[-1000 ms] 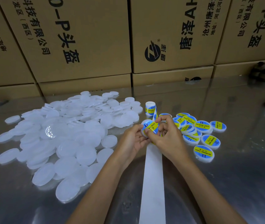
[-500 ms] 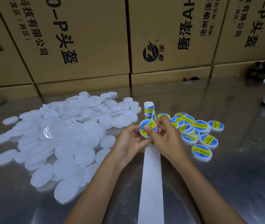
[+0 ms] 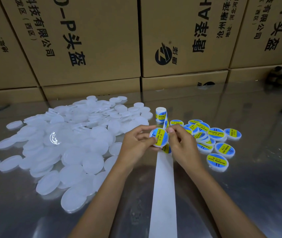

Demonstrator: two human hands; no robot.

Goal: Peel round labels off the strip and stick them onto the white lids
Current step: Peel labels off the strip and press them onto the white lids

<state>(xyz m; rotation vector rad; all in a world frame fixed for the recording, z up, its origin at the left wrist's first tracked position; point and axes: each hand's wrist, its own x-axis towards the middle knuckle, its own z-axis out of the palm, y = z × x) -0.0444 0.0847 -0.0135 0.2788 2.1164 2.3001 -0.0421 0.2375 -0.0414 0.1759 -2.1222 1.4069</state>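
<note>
Round white plastic lid [image 3: 159, 137] with a blue-and-yellow round label on it is held up above the tabletop, between both my hands, just in front of the strip. Left hand [image 3: 136, 143] grips the lid by its rim, fingers curled round the left edge. Right hand [image 3: 182, 143] sits at the lid's right edge, fingers [image 3: 171, 130] curled and touching it; I can't tell whether they pinch the lid or just press the label edge.

Step in hand, as I judge it: label is on, I'm smoothing or seating it. Looks centred and flat from here.

Directly below the lid: long white backing-paper strip [image 3: 164, 186] runs toward me along the shiny metal tabletop [image 3: 239, 194], bare on the near stretch. One more label [image 3: 166, 149] peeks out just under my hands. Small white roll of labels [image 3: 160, 114] stands upright beyond, strip feeding from it.

Right of my hands: cluster of finished labelled lids [image 3: 217, 160], some overlapping. Left: big loose pile of plain white lids [image 3: 59, 152], still a lot to do.

Next move: drop this lid onto the finished cluster, take a bare one from the left pile, then lift the next label by its edge off the strip. It needs a clean peel without folding the adhesive, and centring before it touches.

Brown cardboard boxes [image 3: 85, 40] are stacked at the back.
</note>
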